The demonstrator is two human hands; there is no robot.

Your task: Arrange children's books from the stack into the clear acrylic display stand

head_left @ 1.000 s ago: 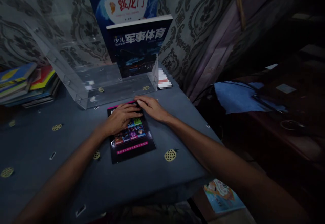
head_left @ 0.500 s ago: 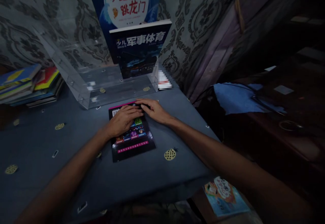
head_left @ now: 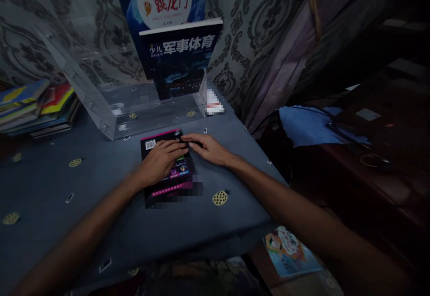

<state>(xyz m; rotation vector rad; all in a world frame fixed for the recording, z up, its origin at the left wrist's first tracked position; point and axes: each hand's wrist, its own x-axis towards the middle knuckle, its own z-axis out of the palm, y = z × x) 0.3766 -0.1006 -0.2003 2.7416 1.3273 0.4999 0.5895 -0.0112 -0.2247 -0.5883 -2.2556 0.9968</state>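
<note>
The left hand [head_left: 160, 160] lies flat, fingers spread wide, on a dark book [head_left: 167, 167] with a pink edge, which rests on the grey tablecloth [head_left: 101, 215]. Just beside it the right hand [head_left: 207, 148] rests palm down, fingers loosely open, touching the book's right edge. Beyond both hands stands a clear acrylic stand [head_left: 110, 108] holding an upright dark blue book [head_left: 181, 58]. Far left of the left hand lies a stack of books [head_left: 36, 108].
</note>
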